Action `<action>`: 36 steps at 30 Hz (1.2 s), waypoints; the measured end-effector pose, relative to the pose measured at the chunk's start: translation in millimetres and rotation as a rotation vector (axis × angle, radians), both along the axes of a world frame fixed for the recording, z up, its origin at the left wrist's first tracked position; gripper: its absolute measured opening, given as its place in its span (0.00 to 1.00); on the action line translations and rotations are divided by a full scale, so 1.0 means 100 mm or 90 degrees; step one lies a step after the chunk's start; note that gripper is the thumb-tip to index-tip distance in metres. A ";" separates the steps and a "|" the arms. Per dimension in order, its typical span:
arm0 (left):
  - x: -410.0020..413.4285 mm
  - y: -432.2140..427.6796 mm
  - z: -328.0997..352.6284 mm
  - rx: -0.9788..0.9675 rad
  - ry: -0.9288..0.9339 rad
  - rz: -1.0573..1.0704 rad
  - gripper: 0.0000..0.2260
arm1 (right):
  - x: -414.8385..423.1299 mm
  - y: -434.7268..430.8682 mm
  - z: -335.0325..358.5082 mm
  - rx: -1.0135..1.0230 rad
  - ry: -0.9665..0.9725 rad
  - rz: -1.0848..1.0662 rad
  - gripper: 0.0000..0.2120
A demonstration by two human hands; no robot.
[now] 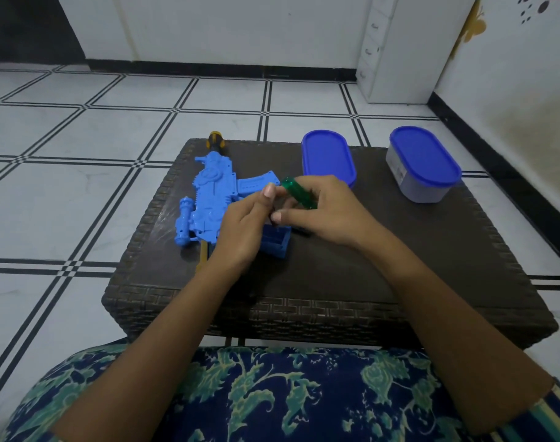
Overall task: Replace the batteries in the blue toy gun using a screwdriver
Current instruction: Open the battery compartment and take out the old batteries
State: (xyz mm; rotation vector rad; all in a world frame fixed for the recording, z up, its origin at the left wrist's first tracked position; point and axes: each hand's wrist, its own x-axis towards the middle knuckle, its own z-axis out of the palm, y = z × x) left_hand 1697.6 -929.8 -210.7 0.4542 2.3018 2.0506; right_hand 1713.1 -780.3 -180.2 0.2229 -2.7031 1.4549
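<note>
Your right hand (pixel 320 215) has its fingers (pixel 316 186) curled round the handle of the green screwdriver (pixel 296 193). The handle's butt points up and away from you, and the working end is hidden low between your two hands. Your left hand (pixel 240 231) is close against it with the thumb raised and the other fingers curled in. You cannot tell from here whether it pinches a screw, steadies the shaft, or holds nothing.

The blue toy gun (pixel 208 193) lies flat on the left part of the table (pixel 399 266), lengthwise away from you. Its boxy battery box (pixel 277 244) is directly under your hands and just below your fingers. The box looks open on top, so you are probably at the cover-and-screw stage, though no batteries or cover can be made out.

The next move calls for a steady left hand on the gun and the tip kept square over the box.

A yellow-and-black handle (pixel 217 140) pokes out beyond the gun's far end. Two blue-lidded tubs (pixel 328 157) (pixel 425 164) stand to the right, well apart from your hands.
</note>
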 end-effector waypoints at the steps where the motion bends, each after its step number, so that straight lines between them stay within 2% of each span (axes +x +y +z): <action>1: 0.01 0.02 0.01 0.027 -0.028 0.000 0.18 | 0.01 0.01 0.00 -0.005 0.004 0.003 0.10; 5: 0.08 0.08 0.04 0.079 -0.072 -0.032 0.18 | 0.03 0.02 0.02 0.002 0.009 0.003 0.09; 7: 0.09 0.07 0.03 0.038 -0.034 -0.060 0.17 | 0.04 0.02 0.05 0.017 0.011 -0.019 0.09; 9: 0.03 0.00 -0.01 -0.138 0.088 -0.080 0.15 | 0.03 0.09 0.07 0.058 0.008 -0.060 0.07; 11: -0.07 -0.16 -0.03 -0.351 0.177 -0.095 0.23 | 0.00 0.26 0.08 0.157 -0.005 -0.117 0.07; 13: -0.16 -0.32 -0.04 -0.491 0.167 -0.130 0.34 | -0.05 0.42 0.04 0.300 -0.054 -0.157 0.08; 15: -0.20 -0.43 -0.08 -0.601 0.177 -0.171 0.36 | -0.05 0.48 -0.01 0.420 -0.117 -0.158 0.10; 17: -0.21 -0.46 -0.12 -0.644 0.204 -0.181 0.34 | -0.06 0.45 -0.05 0.483 -0.144 -0.144 0.11; 21: -0.25 -0.46 -0.11 -0.647 0.209 -0.186 0.29 | -0.10 0.45 -0.11 0.518 -0.126 -0.158 0.13; 26: -0.26 -0.51 -0.08 -0.611 0.171 -0.217 0.29 | -0.10 0.44 -0.13 0.478 -0.095 -0.179 0.15; 32: -0.26 -0.65 -0.10 -0.637 0.174 -0.172 0.42 | -0.05 0.14 0.01 0.185 0.045 -0.160 0.23; 36: -0.23 -0.67 -0.14 -0.647 0.191 -0.152 0.44 | -0.01 -0.15 -0.05 0.156 0.017 -0.027 0.16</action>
